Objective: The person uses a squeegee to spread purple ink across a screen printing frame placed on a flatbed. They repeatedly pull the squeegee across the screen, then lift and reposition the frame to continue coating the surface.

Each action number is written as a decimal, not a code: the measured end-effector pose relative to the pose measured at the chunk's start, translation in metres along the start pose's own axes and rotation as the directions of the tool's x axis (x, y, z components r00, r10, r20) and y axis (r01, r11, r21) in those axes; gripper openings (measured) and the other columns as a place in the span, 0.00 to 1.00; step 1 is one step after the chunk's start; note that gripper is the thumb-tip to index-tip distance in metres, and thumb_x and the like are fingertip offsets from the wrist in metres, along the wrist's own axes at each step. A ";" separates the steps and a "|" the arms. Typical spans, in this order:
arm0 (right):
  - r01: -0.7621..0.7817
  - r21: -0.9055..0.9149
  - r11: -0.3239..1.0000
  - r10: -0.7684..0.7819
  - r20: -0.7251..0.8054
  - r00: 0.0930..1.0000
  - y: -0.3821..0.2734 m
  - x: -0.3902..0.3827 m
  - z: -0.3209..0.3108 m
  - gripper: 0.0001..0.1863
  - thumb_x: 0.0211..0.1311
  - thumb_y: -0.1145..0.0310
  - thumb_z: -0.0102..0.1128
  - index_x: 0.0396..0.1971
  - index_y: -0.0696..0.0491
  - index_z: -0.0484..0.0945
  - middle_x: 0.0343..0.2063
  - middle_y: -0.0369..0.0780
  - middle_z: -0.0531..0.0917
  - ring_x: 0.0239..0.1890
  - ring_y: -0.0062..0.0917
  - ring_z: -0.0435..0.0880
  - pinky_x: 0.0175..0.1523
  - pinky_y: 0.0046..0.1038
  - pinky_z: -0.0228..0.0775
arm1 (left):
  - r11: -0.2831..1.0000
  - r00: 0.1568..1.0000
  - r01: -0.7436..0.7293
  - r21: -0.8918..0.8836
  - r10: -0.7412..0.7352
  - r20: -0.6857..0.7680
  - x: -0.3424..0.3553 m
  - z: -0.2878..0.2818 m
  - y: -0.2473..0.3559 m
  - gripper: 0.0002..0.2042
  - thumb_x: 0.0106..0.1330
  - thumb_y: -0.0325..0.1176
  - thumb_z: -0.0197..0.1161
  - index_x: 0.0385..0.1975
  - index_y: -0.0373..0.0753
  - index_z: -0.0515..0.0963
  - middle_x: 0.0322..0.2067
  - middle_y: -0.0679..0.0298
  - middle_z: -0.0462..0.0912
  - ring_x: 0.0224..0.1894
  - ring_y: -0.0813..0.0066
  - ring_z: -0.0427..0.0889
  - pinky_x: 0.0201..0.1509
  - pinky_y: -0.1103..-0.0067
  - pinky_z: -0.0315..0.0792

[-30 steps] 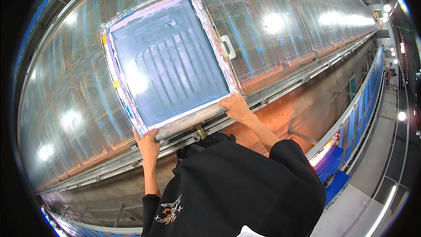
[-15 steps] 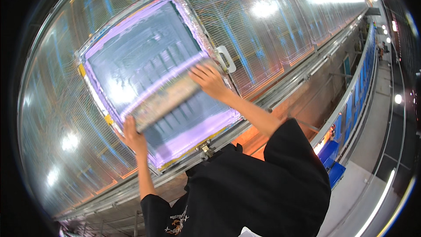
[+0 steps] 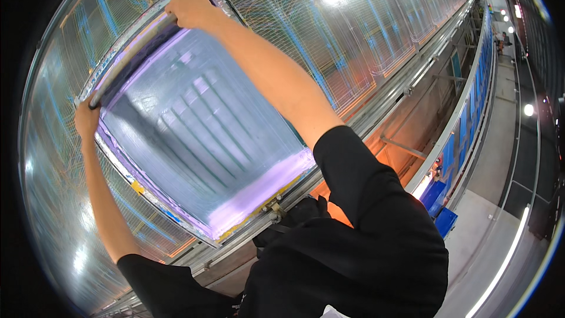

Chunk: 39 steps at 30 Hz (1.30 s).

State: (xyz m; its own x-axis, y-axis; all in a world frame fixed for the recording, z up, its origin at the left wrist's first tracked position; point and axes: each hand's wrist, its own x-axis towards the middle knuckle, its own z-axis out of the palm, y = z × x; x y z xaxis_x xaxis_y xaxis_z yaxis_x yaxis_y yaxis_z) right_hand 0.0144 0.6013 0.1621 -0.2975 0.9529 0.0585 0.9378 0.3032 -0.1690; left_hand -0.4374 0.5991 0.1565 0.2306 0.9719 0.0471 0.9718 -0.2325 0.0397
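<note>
A screen-printing frame point(image 3: 120, 168) with a grey-blue mesh lies tilted across the long table. Its mesh bears several dark green parallel stripes and smears of lilac ink point(image 3: 259, 185), thickest along the near edge. At the far end of the frame, a long squeegee point(image 3: 132, 56) spans it from side to side. My left hand point(image 3: 87, 119) is closed round the squeegee's left end, its fingers partly hidden. Over the far right corner, my right hand point(image 3: 191, 9) grips the other end. My right forearm crosses the frame's right side.
Beneath the frame, the long shiny table point(image 3: 329, 29) carries blue and orange line patterns. A metal rail point(image 3: 388, 94) runs along its near edge, with a clamp point(image 3: 273, 209) beside the frame. Blue bins point(image 3: 438, 206) stand at the right, near the walkway point(image 3: 471, 241).
Both hands have carried the squeegee from mid-screen to the frame's far end. My arms are now stretched out, and the striped pattern on the mesh lies uncovered.
</note>
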 end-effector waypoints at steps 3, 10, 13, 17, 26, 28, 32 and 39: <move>-0.001 0.038 0.999 0.005 -0.122 0.993 -0.007 -0.033 0.023 0.17 0.53 0.67 0.71 0.45 0.41 0.87 0.45 0.38 0.88 0.50 0.36 0.86 0.52 0.43 0.77 | 0.998 0.998 0.057 -0.042 -0.056 0.024 -0.037 -0.001 0.022 0.25 0.59 0.30 0.69 0.59 0.56 0.85 0.39 0.51 0.89 0.42 0.49 0.87 0.61 0.59 0.75; 0.009 0.025 1.000 -0.005 -0.156 0.988 -0.046 -0.184 0.019 0.23 0.48 0.68 0.74 0.48 0.44 0.84 0.51 0.38 0.82 0.56 0.35 0.80 0.57 0.42 0.72 | 0.999 0.998 -0.024 -0.041 0.022 -0.052 -0.181 0.002 0.070 0.29 0.51 0.21 0.67 0.56 0.48 0.86 0.49 0.61 0.90 0.52 0.58 0.86 0.79 0.58 0.59; 0.022 0.120 0.992 -0.001 -0.168 0.986 -0.072 -0.285 0.021 0.28 0.41 0.72 0.74 0.49 0.47 0.82 0.51 0.37 0.82 0.56 0.35 0.78 0.57 0.41 0.71 | 0.990 0.998 -0.033 -0.139 0.024 -0.062 -0.289 -0.001 0.101 0.30 0.47 0.18 0.65 0.56 0.43 0.85 0.54 0.60 0.88 0.58 0.60 0.84 0.80 0.55 0.55; -0.036 0.199 0.979 0.050 -0.064 0.997 -0.109 -0.438 0.004 0.28 0.41 0.77 0.69 0.50 0.49 0.81 0.51 0.36 0.82 0.57 0.34 0.78 0.58 0.38 0.70 | 0.978 1.000 -0.020 -0.208 0.018 -0.011 -0.434 -0.019 0.162 0.31 0.45 0.17 0.62 0.56 0.38 0.85 0.55 0.58 0.87 0.60 0.57 0.83 0.80 0.53 0.53; -0.073 0.202 0.977 0.037 0.176 0.984 -0.141 -0.589 -0.018 0.25 0.45 0.74 0.71 0.49 0.51 0.83 0.47 0.38 0.85 0.53 0.36 0.81 0.54 0.39 0.72 | 0.949 0.994 0.055 -0.311 -0.023 0.105 -0.577 -0.046 0.219 0.30 0.45 0.17 0.61 0.54 0.39 0.85 0.51 0.57 0.88 0.56 0.57 0.83 0.82 0.52 0.47; -0.068 0.181 0.981 -0.006 0.377 0.926 -0.133 -0.553 -0.037 0.24 0.48 0.65 0.75 0.48 0.52 0.83 0.46 0.40 0.85 0.51 0.39 0.83 0.52 0.41 0.74 | 0.953 0.987 0.094 -0.288 -0.052 0.149 -0.566 -0.049 0.210 0.25 0.48 0.19 0.63 0.49 0.42 0.88 0.43 0.55 0.90 0.49 0.56 0.86 0.82 0.52 0.45; -0.236 0.572 0.786 0.052 0.319 0.946 -0.067 -0.459 -0.032 0.46 0.48 0.30 0.72 0.54 0.56 0.82 0.52 0.52 0.85 0.58 0.47 0.83 0.62 0.42 0.73 | 0.962 0.945 0.173 -0.213 -0.101 0.310 -0.541 -0.070 0.202 0.20 0.51 0.24 0.66 0.45 0.47 0.91 0.35 0.51 0.90 0.42 0.52 0.88 0.83 0.53 0.42; -0.686 0.553 0.473 0.779 0.102 0.619 0.011 -0.365 0.012 0.38 0.66 0.31 0.53 0.37 0.59 0.84 0.35 0.53 0.88 0.40 0.50 0.88 0.49 0.49 0.77 | 0.950 0.950 0.206 -0.234 -0.137 0.279 -0.554 -0.060 0.209 0.22 0.51 0.25 0.67 0.48 0.46 0.90 0.44 0.58 0.91 0.49 0.57 0.88 0.83 0.52 0.40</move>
State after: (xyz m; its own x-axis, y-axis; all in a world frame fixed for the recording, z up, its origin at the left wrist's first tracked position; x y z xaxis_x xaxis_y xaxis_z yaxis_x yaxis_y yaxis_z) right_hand 0.1315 0.2565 0.1269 0.5277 0.8266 -0.1957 0.5491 -0.5077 -0.6639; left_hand -0.3654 0.0100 0.1989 0.0995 0.9659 -0.2392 0.9594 -0.0294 0.2805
